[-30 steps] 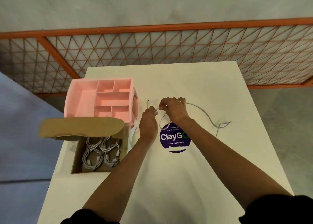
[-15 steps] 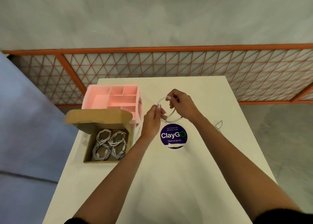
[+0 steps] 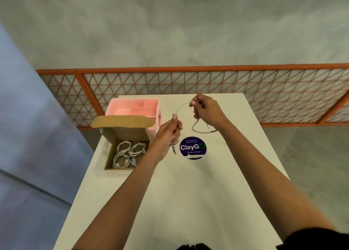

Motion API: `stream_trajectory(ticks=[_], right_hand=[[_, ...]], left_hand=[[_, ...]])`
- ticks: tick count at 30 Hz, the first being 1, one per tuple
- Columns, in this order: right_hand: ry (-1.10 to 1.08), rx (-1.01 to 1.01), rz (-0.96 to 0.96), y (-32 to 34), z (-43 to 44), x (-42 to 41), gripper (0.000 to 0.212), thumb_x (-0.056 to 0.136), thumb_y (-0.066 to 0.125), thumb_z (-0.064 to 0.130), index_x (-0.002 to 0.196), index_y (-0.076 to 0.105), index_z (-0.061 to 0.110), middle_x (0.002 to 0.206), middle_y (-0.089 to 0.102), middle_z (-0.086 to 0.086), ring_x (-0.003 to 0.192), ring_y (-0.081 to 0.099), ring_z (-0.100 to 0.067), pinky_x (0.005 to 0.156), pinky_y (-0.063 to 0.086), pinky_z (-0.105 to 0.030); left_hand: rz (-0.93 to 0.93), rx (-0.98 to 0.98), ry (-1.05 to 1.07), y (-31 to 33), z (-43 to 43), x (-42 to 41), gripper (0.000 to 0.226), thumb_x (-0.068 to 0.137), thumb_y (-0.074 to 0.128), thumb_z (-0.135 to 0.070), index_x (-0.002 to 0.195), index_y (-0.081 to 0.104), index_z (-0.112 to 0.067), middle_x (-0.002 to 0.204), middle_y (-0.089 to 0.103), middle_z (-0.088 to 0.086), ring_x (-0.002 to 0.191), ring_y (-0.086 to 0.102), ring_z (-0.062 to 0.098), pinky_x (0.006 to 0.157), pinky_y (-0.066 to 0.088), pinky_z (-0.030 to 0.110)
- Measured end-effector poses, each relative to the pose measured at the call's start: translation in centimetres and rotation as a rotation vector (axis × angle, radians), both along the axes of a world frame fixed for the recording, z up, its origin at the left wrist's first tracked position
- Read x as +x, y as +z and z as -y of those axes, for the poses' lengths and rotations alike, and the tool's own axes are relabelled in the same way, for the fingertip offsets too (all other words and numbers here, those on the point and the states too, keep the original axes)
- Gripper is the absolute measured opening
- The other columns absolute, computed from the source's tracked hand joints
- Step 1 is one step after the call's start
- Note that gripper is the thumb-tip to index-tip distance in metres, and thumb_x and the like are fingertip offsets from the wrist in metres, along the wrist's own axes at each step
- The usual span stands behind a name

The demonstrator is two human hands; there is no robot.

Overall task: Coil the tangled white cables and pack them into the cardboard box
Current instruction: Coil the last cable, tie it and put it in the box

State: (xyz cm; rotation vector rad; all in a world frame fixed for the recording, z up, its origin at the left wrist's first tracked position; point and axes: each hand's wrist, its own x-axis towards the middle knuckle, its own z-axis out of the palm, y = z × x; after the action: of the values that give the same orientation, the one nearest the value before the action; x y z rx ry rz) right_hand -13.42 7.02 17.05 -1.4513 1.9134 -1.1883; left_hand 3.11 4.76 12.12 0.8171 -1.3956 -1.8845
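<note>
Between the two hands, I see the white cable (image 3: pixel 180 108) arching in the air, one short span running from fingers to fingers. On my feed the left hand (image 3: pixel 168 134) has its fingers (image 3: pixel 176 129) curled closed around the cable, and the plug end (image 3: pixel 174 150) hangs out just below them, beside the round purple sticker (image 3: pixel 192 147). The right hand (image 3: pixel 206 110) sits farther from the camera, with thumb and forefinger pinched together on the cable and the other fingers bent. Under those right fingers the cable drops into a loose loop (image 3: pixel 198 130) close over the white table (image 3: pixel 188 202); I cannot tell whether it touches the top.

To the left of the left fingers stands the cardboard box (image 3: pixel 108 158), its lid flap raised, with several coiled cables (image 3: pixel 129 151) lying inside. Just beyond the box, touching its far side, is a pink organiser tray (image 3: pixel 136 106) with empty-looking compartments. Beyond the right fingers runs an orange mesh fence (image 3: pixel 170 83).
</note>
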Motion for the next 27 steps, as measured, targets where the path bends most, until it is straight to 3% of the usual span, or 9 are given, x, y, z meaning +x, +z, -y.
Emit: stream_trajectory(ticks=[3, 7, 13, 15, 17, 20, 23, 27], right_hand=[[-0.001, 0.011, -0.054, 0.4, -0.7, 0.7, 0.017, 0.099, 0.047, 0.02, 0.093, 0.057, 0.009, 0.067, 0.053, -0.003, 0.053, 0.053, -0.014, 0.045, 0.045, -0.011], [0.053, 0.103, -0.111, -0.1, -1.9, 1.8, 0.024, 0.101, 0.043, 0.023, 0.099, 0.058, 0.005, 0.061, 0.048, 0.0, 0.052, 0.045, -0.012, 0.048, 0.045, -0.021], [0.172, 0.275, -0.159, -1.0, -3.5, 4.7, 0.026, 0.104, 0.031, 0.022, 0.092, 0.051, 0.01, 0.065, 0.045, 0.008, 0.041, 0.051, -0.001, 0.047, 0.034, -0.018], [0.246, 0.394, -0.165, -1.2, -4.1, 5.4, 0.021, 0.103, 0.03, 0.015, 0.095, 0.048, 0.009, 0.07, 0.046, 0.008, 0.042, 0.05, -0.007, 0.042, 0.037, -0.018], [0.306, 0.503, -0.185, -1.2, -4.6, 5.8, 0.018, 0.1, 0.03, 0.009, 0.099, 0.048, 0.01, 0.081, 0.052, 0.009, 0.05, 0.053, -0.016, 0.039, 0.04, -0.017], [0.377, 0.608, -0.213, -0.6, -5.0, 6.1, 0.02, 0.097, 0.032, 0.009, 0.098, 0.051, 0.011, 0.093, 0.061, -0.007, 0.051, 0.054, -0.017, 0.042, 0.041, -0.018], [0.47, 0.69, -0.25, 1.0, -5.4, 6.1, 0.029, 0.101, 0.034, 0.018, 0.105, 0.059, 0.004, 0.069, 0.052, -0.005, 0.033, 0.046, -0.006, 0.042, 0.041, -0.017], [0.563, 0.639, -0.271, 3.6, -5.7, 6.1, 0.031, 0.102, 0.04, 0.028, 0.09, 0.065, 0.015, 0.054, 0.053, 0.008, 0.039, 0.043, -0.006, 0.047, 0.041, -0.017]], left_hand=[[-0.173, 0.132, -0.051, 1.8, 0.2, 1.1, 0.039, 0.101, 0.033, -0.038, 0.077, 0.053, -0.015, 0.042, 0.026, -0.01, 0.036, 0.02, 0.001, 0.036, 0.015, 0.015], [-0.31, 0.189, -0.126, 3.7, 0.9, 2.3, 0.029, 0.097, 0.037, -0.032, 0.092, 0.056, -0.011, 0.041, 0.029, -0.008, 0.032, 0.022, 0.001, 0.034, 0.014, 0.013], [-0.406, 0.218, -0.157, 4.4, 0.4, 1.9, 0.039, 0.094, 0.04, -0.028, 0.124, 0.052, -0.005, 0.052, 0.04, -0.008, 0.038, 0.028, 0.003, 0.037, 0.02, 0.012], [-0.381, 0.201, -0.1, 4.1, 0.2, 1.5, 0.039, 0.099, 0.036, -0.027, 0.128, 0.05, -0.004, 0.056, 0.045, -0.008, 0.041, 0.033, 0.003, 0.038, 0.026, 0.011], [-0.348, 0.181, -0.036, 3.5, 0.2, 1.3, 0.037, 0.103, 0.033, -0.023, 0.128, 0.051, -0.003, 0.06, 0.054, -0.008, 0.047, 0.043, 0.001, 0.043, 0.037, 0.012], [-0.315, 0.154, -0.006, 2.7, 0.3, 1.5, 0.034, 0.103, 0.033, -0.022, 0.118, 0.058, -0.003, 0.078, 0.072, -0.002, 0.078, 0.069, 0.012, 0.071, 0.057, 0.023], [-0.258, 0.111, -0.017, 2.1, 0.7, 1.8, 0.038, 0.104, 0.029, -0.026, 0.115, 0.058, -0.005, 0.102, 0.073, 0.007, 0.104, 0.067, 0.023, 0.09, 0.054, 0.034], [-0.13, 0.069, -0.056, 2.1, 0.9, 2.1, 0.039, 0.104, 0.029, -0.028, 0.108, 0.062, -0.007, 0.104, 0.073, 0.007, 0.102, 0.068, 0.022, 0.089, 0.053, 0.032]])
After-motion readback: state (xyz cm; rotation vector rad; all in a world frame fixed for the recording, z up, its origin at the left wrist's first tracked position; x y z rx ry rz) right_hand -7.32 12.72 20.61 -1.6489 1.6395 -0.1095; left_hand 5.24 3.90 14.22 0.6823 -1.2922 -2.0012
